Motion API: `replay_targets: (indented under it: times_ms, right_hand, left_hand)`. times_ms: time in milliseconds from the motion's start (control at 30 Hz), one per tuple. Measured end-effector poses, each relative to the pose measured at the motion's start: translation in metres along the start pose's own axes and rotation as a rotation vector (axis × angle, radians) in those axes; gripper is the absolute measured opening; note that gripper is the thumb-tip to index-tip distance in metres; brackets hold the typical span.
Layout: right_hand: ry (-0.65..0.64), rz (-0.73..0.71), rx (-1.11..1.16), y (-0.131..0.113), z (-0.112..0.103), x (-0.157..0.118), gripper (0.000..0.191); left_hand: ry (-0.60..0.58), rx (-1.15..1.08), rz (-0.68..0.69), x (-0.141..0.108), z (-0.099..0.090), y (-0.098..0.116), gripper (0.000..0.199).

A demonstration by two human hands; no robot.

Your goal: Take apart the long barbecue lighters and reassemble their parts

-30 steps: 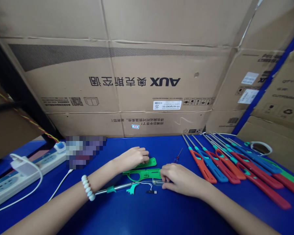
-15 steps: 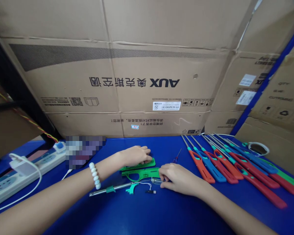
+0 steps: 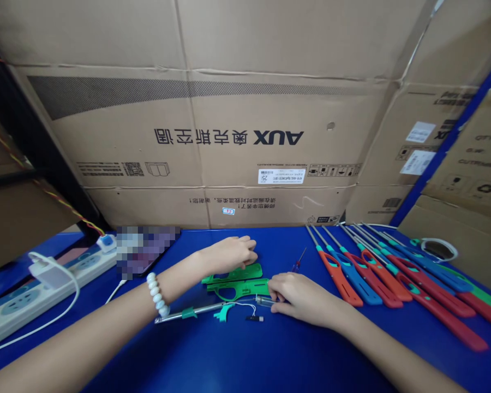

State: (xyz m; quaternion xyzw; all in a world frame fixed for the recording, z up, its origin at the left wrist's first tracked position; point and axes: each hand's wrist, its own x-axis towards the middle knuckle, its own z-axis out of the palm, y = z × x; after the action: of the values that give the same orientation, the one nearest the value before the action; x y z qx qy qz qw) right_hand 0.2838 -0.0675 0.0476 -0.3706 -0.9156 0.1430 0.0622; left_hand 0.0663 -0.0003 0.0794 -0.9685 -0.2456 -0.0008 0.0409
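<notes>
Parts of a taken-apart green stick lighter lie before me. My left hand (image 3: 234,254), with a white bead bracelet at its wrist, hangs with curled fingers over the farther green handle half (image 3: 251,271); what its fingertips hold, if anything, is hidden. My right hand (image 3: 292,293) is closed at the right ends of the nearer green handle half (image 3: 245,288) and the clear fuel tank (image 3: 265,301), its thumb and fingers around the tank's end. A metal lighter tube (image 3: 204,310), a teal trigger (image 3: 225,312) and a small black igniter (image 3: 253,318) with white wires lie nearest me.
A small screwdriver (image 3: 298,263) lies beyond my right hand. Several assembled stick lighters (image 3: 370,281) in orange, blue, red and green lie to the right. At left are a power strip (image 3: 20,303) and a phone (image 3: 163,254). A cardboard wall (image 3: 229,109) stands behind.
My left hand has risen slightly off the farther green handle half. My right hand stays at the fuel tank. The whole view has shifted a little.
</notes>
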Motion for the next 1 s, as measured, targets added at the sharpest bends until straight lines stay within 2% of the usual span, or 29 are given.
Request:
replay_targets:
  times_ms: [167,267,433,600,700,800,1000]
  right_hand:
    - [0.003,0.026,0.038,-0.004,0.000,-0.001,0.016]
    - [0.026,0.006,0.047,-0.005,-0.002,-0.002,0.015]
    - [0.150,-0.017,0.086,-0.007,-0.006,-0.003,0.015]
    - [0.273,-0.051,0.167,-0.011,-0.002,-0.002,0.012]
    - [0.342,-0.057,0.191,-0.012,0.003,-0.001,0.009]
    - [0.388,-0.061,0.221,-0.011,0.007,0.000,0.008]
    - [0.411,-0.048,0.258,-0.012,0.012,0.001,0.003]
  left_hand:
    - [0.174,-0.149,-0.199,-0.017,-0.008,0.023,0.008]
    - [0.304,-0.521,-0.322,-0.028,-0.003,0.041,0.013]
    - [0.446,-0.745,-0.403,-0.045,0.007,0.059,0.022]
    - [0.569,-0.934,-0.469,-0.055,0.011,0.064,0.028]
    - [0.580,-1.037,-0.487,-0.057,0.013,0.065,0.030]
    - [0.542,-1.136,-0.490,-0.056,0.015,0.068,0.034]
    - [0.531,-1.281,-0.539,-0.051,0.023,0.075,0.034]
